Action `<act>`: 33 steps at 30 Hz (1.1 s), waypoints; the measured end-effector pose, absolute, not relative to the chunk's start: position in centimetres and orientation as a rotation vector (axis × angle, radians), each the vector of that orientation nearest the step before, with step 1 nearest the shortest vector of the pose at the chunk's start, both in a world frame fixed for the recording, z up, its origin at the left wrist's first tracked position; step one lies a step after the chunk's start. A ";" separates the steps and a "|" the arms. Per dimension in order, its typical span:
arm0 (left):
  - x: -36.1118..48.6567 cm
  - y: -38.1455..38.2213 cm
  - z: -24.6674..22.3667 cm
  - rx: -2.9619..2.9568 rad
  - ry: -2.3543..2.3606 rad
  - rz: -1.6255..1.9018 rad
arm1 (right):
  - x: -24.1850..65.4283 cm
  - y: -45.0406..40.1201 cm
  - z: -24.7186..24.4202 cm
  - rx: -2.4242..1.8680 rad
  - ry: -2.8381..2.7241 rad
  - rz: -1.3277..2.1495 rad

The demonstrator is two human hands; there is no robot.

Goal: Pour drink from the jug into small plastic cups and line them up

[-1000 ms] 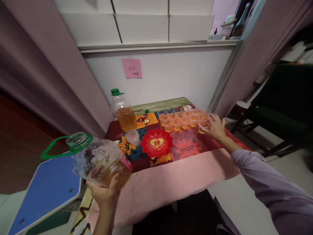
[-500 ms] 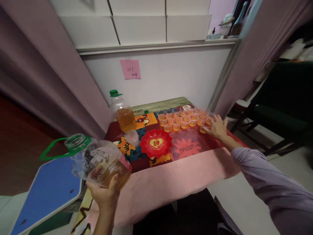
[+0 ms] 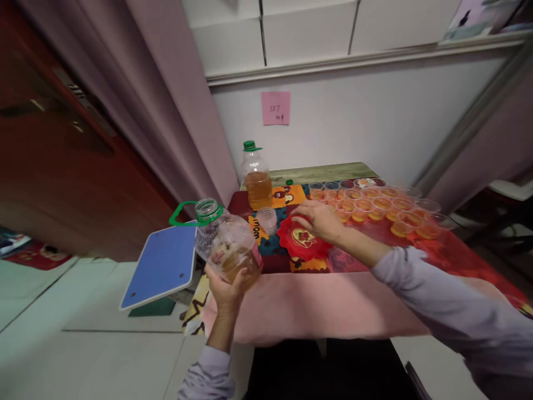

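My left hand (image 3: 227, 286) holds a large clear jug (image 3: 233, 244) of amber liquid, tilted and uncapped, with a green handle ring round its neck. My right hand (image 3: 318, 219) hovers over the red scalloped plate (image 3: 302, 239), fingers bent; whether anything is between them is too small to tell. Just left of that plate stands a stack of clear plastic cups (image 3: 266, 220). Rows of clear cups (image 3: 377, 207) with amber liquid stand on the right half of the table. A second jug (image 3: 259, 186) with a green cap stands upright behind the stack.
A small green cap (image 3: 289, 182) lies near the table's back edge. Pink cloth (image 3: 325, 305) covers the front edge. A blue board (image 3: 162, 266) stands left of the table. Behind is a white wall with a pink note (image 3: 275, 108).
My right hand has left the cups at the right and moved left over the red plate. The view has turned left. My left hand still holds the tilted jug.
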State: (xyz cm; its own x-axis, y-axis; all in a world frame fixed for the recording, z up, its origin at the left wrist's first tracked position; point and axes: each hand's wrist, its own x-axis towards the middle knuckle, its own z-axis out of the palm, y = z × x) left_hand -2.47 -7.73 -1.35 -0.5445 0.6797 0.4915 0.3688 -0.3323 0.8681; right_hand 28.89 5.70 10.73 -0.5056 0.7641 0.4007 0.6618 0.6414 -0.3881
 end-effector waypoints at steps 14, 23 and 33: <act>-1.6 -8.5 1.0 1.157 1.580 1.966 | 18.6 9.3 9.8 -1.201 -2.573 0.352; -0.8 -8.9 1.0 1.171 1.558 1.954 | 18.2 9.0 10.6 -1.250 -2.601 0.250; -2.3 -8.7 0.0 1.320 1.686 1.848 | 19.2 9.1 12.3 -1.056 -2.290 0.207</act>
